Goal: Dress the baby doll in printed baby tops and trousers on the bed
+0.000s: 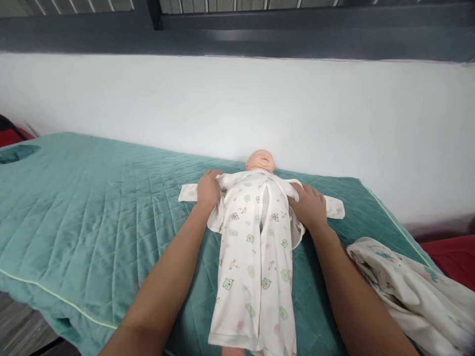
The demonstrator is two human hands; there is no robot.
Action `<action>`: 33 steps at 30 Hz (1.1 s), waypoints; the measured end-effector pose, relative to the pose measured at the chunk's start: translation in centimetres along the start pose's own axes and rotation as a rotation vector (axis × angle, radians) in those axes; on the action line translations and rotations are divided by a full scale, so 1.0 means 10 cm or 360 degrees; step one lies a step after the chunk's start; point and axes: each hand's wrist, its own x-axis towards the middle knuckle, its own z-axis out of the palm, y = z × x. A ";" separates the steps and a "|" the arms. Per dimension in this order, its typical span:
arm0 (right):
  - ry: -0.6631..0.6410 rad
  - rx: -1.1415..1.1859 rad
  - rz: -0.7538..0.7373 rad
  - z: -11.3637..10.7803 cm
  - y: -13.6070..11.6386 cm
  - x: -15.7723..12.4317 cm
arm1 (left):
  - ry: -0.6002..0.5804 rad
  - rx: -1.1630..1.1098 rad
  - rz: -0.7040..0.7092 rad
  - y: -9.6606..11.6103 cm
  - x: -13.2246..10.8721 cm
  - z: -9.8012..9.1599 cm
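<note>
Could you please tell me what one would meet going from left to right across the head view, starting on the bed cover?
Teal quilted pad → sleeve tip → left hand → printed romper on the doll → right hand → other sleeve tip → crumpled printed cloth → red surface.

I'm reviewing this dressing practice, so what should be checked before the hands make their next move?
1. Doll face up on the mat: ok.
2. Left hand on one sleeve, right hand on the other: ok.
3. Sleepsuit front closed: not ok, gap open at the chest.
4. Doll's arms inside the sleeves: cannot tell.
5. Spare garment apart from the doll: ok.
</note>
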 end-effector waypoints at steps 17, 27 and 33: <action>-0.0153 0.0069 0.0099 -0.05 0.21 0.10 | -0.0328 0.0428 0.0184 -0.09 -0.15 -0.12; -0.0120 0.0078 0.0106 -0.05 0.15 0.09 | -0.0473 0.0626 0.0050 -0.07 -0.05 -0.19; -0.0088 0.0238 0.0050 0.02 0.37 0.12 | -0.0530 0.0648 -0.0074 -0.16 -0.08 -0.31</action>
